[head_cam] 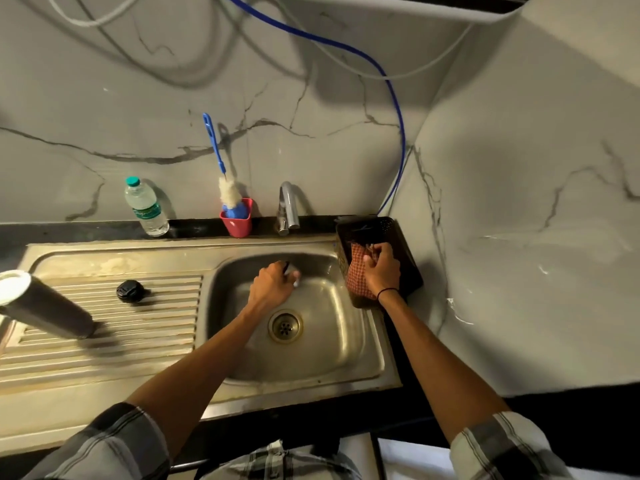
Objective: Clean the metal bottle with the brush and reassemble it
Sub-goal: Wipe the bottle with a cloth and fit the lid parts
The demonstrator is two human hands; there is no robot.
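Metal bottle, a dark cylindrical body with a pale open mouth [45, 306], lies on its side on the ribbed steel drainboard [145, 341], well off to the left of the left hand [273, 284], and its black round screw cap [130, 291] sits apart from it on the same ribs, between bottle and hand. That left hand is curled over the steel sink basin [329, 341], gripping a small grey-and-white piece [292, 270] I cannot identify; most of it is hidden under the fingers and blurred. Just right of it, the right hand [381, 268] pinches a red checked cloth [358, 275] draped over the edge of a dark perforated plastic basket [388, 226]; what else the basket holds is too dark to tell. Beyond the left hand stands the blue-handled bottle brush with white bristles [228, 192] in a red plastic cup [237, 221]. I judge the bottle stiff, fairly heavy for its size and slippery if wet, prone to roll on the ribs, so best taken round the middle of the body. Its interior cannot be seen, and its mouth end runs to the frame's left edge.
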